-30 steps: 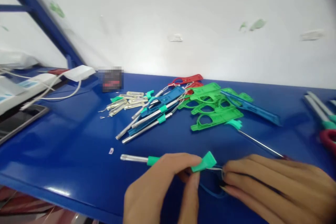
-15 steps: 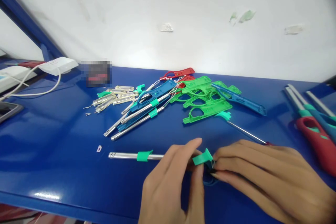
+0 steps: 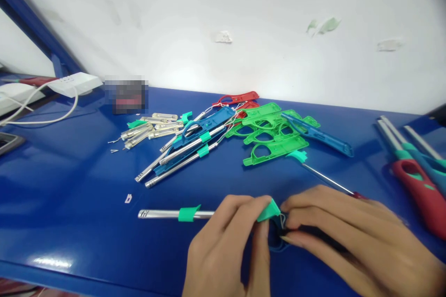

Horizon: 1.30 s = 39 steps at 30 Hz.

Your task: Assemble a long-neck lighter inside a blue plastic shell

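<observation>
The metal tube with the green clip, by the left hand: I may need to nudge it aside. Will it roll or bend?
The metal tube looks round, thin and rigid, so it probably won't bend. Its green clip sticks out sideways, which should check rolling. On the glossy blue table it would likely slide easily.

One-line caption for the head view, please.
Left hand and right hand pinch a teal-capped metal tube on a blue table beside plastic handle shells.

The table (image 3: 69, 181) is deep blue, the frames (image 3: 272, 134) are bright green, and the tube (image 3: 167, 214) is silver with a teal clip (image 3: 188, 213).
</observation>
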Each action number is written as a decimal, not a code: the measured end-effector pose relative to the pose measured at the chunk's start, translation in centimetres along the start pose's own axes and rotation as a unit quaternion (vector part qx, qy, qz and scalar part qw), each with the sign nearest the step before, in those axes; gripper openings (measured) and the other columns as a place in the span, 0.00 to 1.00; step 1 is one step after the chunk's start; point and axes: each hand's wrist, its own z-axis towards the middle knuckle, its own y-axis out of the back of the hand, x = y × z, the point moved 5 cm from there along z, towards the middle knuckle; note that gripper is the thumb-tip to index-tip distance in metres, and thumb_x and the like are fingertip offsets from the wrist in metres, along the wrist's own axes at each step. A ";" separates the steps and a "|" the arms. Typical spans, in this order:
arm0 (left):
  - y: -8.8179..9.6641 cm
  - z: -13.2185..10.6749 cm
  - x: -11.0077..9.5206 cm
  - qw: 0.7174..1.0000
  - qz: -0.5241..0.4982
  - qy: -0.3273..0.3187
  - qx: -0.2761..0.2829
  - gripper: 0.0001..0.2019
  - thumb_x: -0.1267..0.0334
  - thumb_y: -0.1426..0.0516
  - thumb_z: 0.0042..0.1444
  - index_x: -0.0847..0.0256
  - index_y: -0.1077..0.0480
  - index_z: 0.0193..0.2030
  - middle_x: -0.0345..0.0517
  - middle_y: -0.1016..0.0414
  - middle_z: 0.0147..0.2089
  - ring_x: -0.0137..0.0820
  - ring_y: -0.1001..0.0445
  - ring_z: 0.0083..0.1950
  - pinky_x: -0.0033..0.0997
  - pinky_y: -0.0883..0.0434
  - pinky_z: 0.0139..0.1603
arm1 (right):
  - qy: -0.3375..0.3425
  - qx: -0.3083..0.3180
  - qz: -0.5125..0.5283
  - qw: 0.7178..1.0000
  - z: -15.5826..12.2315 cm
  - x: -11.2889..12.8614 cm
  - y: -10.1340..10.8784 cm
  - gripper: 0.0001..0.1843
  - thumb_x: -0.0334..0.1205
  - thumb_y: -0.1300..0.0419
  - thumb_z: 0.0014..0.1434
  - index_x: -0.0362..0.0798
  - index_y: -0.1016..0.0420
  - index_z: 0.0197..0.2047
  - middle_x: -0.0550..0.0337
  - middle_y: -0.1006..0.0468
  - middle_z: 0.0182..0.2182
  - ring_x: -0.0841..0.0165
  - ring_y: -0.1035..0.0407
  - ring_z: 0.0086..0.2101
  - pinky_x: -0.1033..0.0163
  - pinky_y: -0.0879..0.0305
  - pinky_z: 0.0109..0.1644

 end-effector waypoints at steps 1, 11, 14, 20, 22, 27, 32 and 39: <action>0.0 0.0 0.0 1.000 0.000 -0.001 0.000 0.25 0.81 0.37 0.79 0.47 0.18 0.72 0.35 0.04 0.59 0.23 0.02 0.53 0.11 0.12 0.60 | 0.010 0.018 -0.024 1.000 -0.9 -0.1 -0.1 0.21 0.48 0.48 1.02 0.56 0.14 0.64 0.68 0.03 0.54 0.68 0.06 0.50 0.67 0.11 0.62; 0.1 0.1 -0.1 1.000 -0.009 0.009 0.004 0.25 0.81 0.37 0.80 0.48 0.18 0.72 0.35 0.04 0.59 0.23 0.02 0.53 0.11 0.12 0.61 | -0.035 0.102 0.002 0.994 -3.4 -0.7 -1.5 0.17 0.51 0.43 0.99 0.59 0.11 0.69 0.63 0.05 0.65 0.62 0.07 0.62 0.60 0.13 0.78; 0.1 0.0 -0.2 1.000 -0.012 0.010 -0.002 0.23 0.79 0.36 0.80 0.47 0.18 0.71 0.34 0.04 0.59 0.23 0.02 0.53 0.11 0.12 0.60 | -0.070 0.151 0.023 0.986 -4.9 -1.0 -2.4 0.19 0.55 0.39 0.96 0.65 0.11 0.77 0.58 0.12 0.79 0.52 0.13 0.73 0.47 0.12 0.80; 0.0 0.4 -0.3 0.999 -0.026 0.045 -0.002 0.22 0.78 0.35 0.80 0.45 0.16 0.68 0.29 0.04 0.58 0.20 0.03 0.52 0.09 0.13 0.61 | -0.170 0.200 0.136 0.955 -5.7 -2.4 -2.7 0.18 0.50 0.31 0.91 0.70 0.09 0.77 0.59 0.13 0.79 0.46 0.17 0.78 0.43 0.14 0.83; 0.0 0.5 -0.3 0.998 -0.030 0.049 -0.001 0.21 0.78 0.35 0.80 0.45 0.16 0.67 0.29 0.03 0.57 0.21 0.03 0.52 0.10 0.13 0.60 | -0.179 0.171 0.131 0.960 -4.6 -2.3 -2.3 0.17 0.50 0.35 0.94 0.70 0.11 0.77 0.61 0.12 0.77 0.53 0.14 0.74 0.51 0.12 0.80; 0.1 0.6 -0.5 0.998 -0.041 0.056 -0.001 0.20 0.77 0.37 0.82 0.46 0.15 0.66 0.30 0.03 0.57 0.20 0.04 0.51 0.09 0.14 0.60 | -0.111 0.117 0.120 0.980 -3.5 -1.0 -1.6 0.20 0.48 0.39 0.95 0.69 0.11 0.78 0.62 0.08 0.73 0.54 0.11 0.70 0.50 0.12 0.81; 0.1 0.5 -0.5 0.996 -0.046 0.072 0.005 0.20 0.76 0.38 0.83 0.46 0.14 0.65 0.30 0.03 0.56 0.20 0.04 0.50 0.10 0.14 0.58 | -0.184 0.090 0.186 0.961 -6.0 -1.6 -1.8 0.22 0.62 0.23 0.84 0.68 0.05 0.74 0.55 0.05 0.63 0.42 0.13 0.70 0.42 0.07 0.72; 0.1 0.6 -0.6 0.994 -0.066 0.080 0.026 0.20 0.76 0.38 0.84 0.46 0.13 0.67 0.30 0.03 0.58 0.18 0.04 0.52 0.08 0.15 0.60 | -0.227 0.091 0.230 0.942 -6.9 -1.5 -2.2 0.24 0.71 0.22 0.80 0.66 0.03 0.66 0.53 0.06 0.56 0.44 0.12 0.64 0.44 0.07 0.68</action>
